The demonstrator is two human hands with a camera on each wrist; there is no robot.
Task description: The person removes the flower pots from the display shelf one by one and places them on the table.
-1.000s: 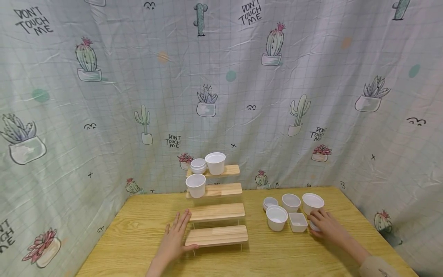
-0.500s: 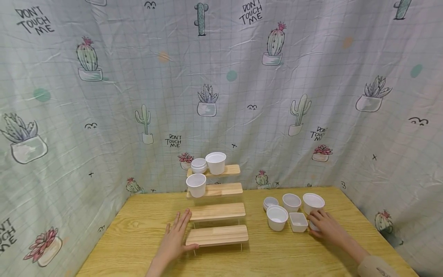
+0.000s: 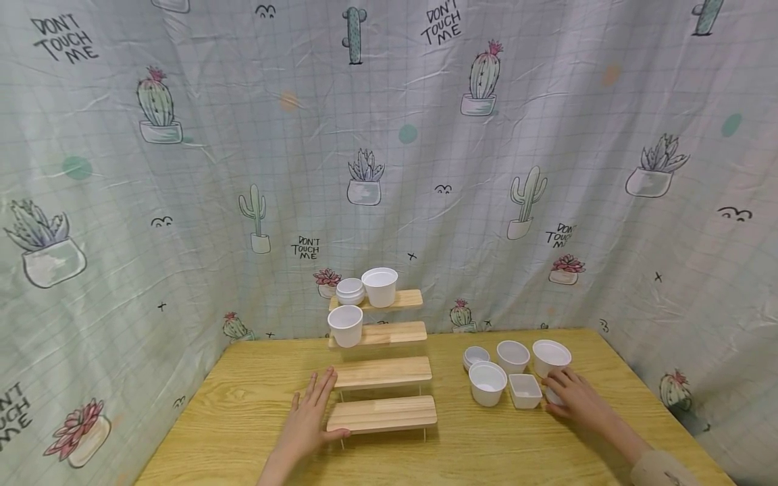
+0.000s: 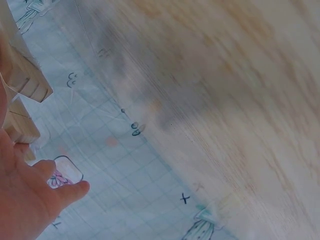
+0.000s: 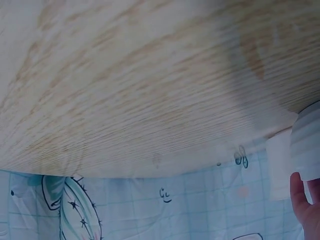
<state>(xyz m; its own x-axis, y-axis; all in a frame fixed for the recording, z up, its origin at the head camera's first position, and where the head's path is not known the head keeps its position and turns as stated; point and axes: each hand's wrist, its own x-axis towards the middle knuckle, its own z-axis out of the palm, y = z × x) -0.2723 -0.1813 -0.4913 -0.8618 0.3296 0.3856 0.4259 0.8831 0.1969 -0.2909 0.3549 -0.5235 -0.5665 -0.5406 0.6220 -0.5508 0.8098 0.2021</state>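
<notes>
My left hand (image 3: 306,422) lies along the left side of a wooden stepped rack (image 3: 383,413), fingers extended, with fingertips and thumb touching the ends of its two lower boards. At the right of the table, my right hand (image 3: 580,403) grips a small white cup (image 3: 552,397), which the fingers mostly hide. In the right wrist view, fingertips meet the side of a white cup (image 5: 306,145). Near that hand stand a square white cup (image 3: 525,391), a larger round cup (image 3: 551,357) and several more. The left wrist view shows my left hand (image 4: 30,195) beside board ends.
Two white containers, a low jar (image 3: 350,291) and a tall cup (image 3: 379,287), stand on the top board. Another cup (image 3: 345,326) is on the left of the second board. A cactus-print curtain (image 3: 389,169) surrounds the wooden table (image 3: 243,398) at the back and sides.
</notes>
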